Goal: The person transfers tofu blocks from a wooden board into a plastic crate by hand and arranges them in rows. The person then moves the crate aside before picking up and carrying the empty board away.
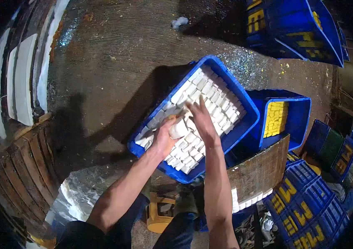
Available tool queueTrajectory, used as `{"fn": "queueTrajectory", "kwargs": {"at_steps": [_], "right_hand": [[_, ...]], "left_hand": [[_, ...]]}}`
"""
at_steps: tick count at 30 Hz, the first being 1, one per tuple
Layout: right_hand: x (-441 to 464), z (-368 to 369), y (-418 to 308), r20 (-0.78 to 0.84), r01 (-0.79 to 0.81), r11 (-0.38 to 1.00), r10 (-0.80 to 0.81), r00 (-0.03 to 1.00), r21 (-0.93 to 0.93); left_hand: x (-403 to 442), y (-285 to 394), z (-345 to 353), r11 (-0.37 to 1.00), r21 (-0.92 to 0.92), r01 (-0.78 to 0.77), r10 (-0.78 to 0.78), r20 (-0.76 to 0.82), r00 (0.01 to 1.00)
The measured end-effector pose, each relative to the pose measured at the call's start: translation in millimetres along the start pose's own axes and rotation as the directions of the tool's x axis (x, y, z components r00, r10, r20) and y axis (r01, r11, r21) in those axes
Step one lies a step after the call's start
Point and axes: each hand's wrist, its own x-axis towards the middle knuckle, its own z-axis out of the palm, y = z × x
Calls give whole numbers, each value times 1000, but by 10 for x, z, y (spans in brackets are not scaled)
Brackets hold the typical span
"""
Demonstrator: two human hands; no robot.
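Note:
A large blue crate (249, 108) stands before me, filled with rows of small white blocks (222, 101). Over its left middle, my left hand (166, 135) has its fingers wrapped round a white block (179, 129). My right hand (201, 120) is just to the right of that block, above the rows, with its fingers spread and slightly blurred. Nothing shows between the fingers of my right hand.
Yellow blocks (275, 119) lie in a second blue crate (307, 108) at the right. A brown board (261, 166) leans beside it. Blue crates (305, 203) with yellow letters stand lower right. A yellow stool (158, 226) is near my legs; wooden slats (27, 170) are at the left.

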Motion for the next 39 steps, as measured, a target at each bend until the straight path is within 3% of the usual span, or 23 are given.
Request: {"fn": "queueTrajectory", "kwargs": {"at_steps": [3,4,6,8,10,11,14,15,16,17,18,19,20,22,23,24,25,27,28,30,34,38,39], "right_hand": [[-410,-212,-532,418,159,940,-20,908,-301],[-489,-226,-741,402,230,862,-33,915,-452],[-368,-353,-664,284,133,896,-8,959,-424],[-153,-391,-475,89,89,932,-62,994,-351],[71,-360,-255,-82,111,899,-160,984,-424],[153,-302,-131,-118,174,826,-277,953,-536],[254,-4,160,-169,43,905,-125,978,-422],[265,115,200,-235,-49,972,-7,972,-231],[248,89,224,-235,-48,973,-7,972,-227],[203,39,261,-180,-105,994,104,978,3],[141,-27,296,-106,-173,957,201,974,231],[145,-143,283,52,-215,924,209,976,317],[105,-221,295,36,-209,922,209,977,325],[-98,-388,195,92,-224,857,205,974,465],[-153,-539,307,102,-153,942,128,986,299],[-259,-608,518,-108,124,988,-114,988,90],[-776,-798,7,-109,73,994,-64,992,80],[-1470,-1277,38,-266,209,976,-218,939,-60],[-1825,-1554,82,-333,225,966,-254,908,-124],[-2422,-2277,462,-468,150,927,-307,829,-343],[-3310,-3781,1692,-618,-141,819,-295,729,-556],[-3750,-4725,2606,-510,-228,555,-429,746,-800],[-3827,-4813,2768,-498,-276,511,-370,785,-814]], "left_hand": [[187,-108,72,989,-106,102,-96,63,993],[222,-100,189,980,-130,153,-145,65,987],[299,-113,413,990,133,45,-29,-124,992],[498,-120,218,968,244,-65,87,-84,993],[364,64,316,948,312,-70,130,-174,976],[292,144,343,929,351,-117,175,-140,975],[286,218,184,837,510,-200,298,-116,948],[296,238,180,833,515,-201,299,-115,947],[330,257,196,732,605,-314,382,17,924],[372,258,229,610,669,-424,439,159,884],[448,242,266,608,674,-419,431,163,887],[560,226,336,312,794,-522,496,332,802],[671,190,434,-17,812,-584,494,515,701],[933,12,510,-436,774,-459,328,612,720],[1194,-104,273,-533,688,-493,273,691,669],[1268,-69,245,-510,681,-526,107,657,746],[1171,-75,338,-653,592,-472,23,639,769],[1369,-75,117,-793,357,-494,-103,720,686],[1345,-104,107,-822,386,-418,-25,709,705],[1212,-37,142,-796,323,-512,-64,796,602],[1149,20,207,-823,166,-543,-193,818,542],[1096,-86,485,-892,201,-405,-214,602,769],[1188,-36,367,-933,-9,-360,-262,700,664]]}}
